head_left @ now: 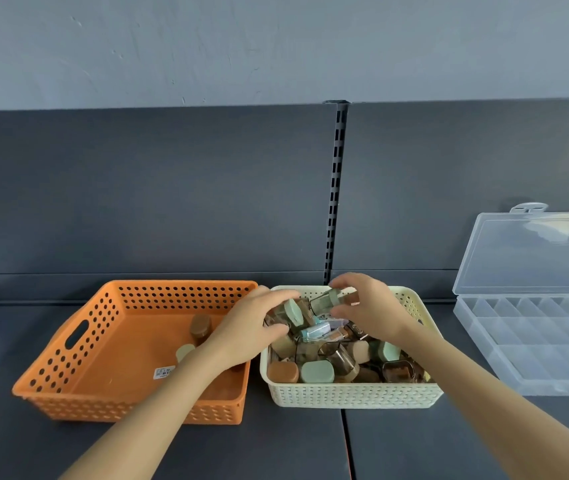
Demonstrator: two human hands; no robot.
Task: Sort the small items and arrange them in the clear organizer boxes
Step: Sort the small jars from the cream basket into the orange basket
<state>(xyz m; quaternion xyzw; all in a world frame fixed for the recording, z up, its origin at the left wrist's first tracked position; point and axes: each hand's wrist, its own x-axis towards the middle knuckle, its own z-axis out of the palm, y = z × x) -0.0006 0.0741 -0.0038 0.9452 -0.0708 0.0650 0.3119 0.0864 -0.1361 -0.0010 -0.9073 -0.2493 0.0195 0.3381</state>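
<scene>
A cream woven basket (352, 393) in the middle holds several small clear jars with green or brown lids. My left hand (252, 327) reaches into its left side and grips a jar with a pale green lid (292, 310). My right hand (369, 306) is over the back of the basket, fingers curled round another green-lidded jar (328, 301). To the left, an orange perforated basket (79, 386) holds a brown-lidded jar (201, 328) and a pale-lidded one (184, 351). A clear organizer box (532, 341) lies open at the right, its compartments showing nothing inside.
The organizer's lid (532, 251) leans up against the dark back panel. A slotted upright rail (335, 188) runs down behind the cream basket. Everything sits on a dark grey shelf (293, 445). A barcode sticker (164, 373) lies on the orange basket's floor.
</scene>
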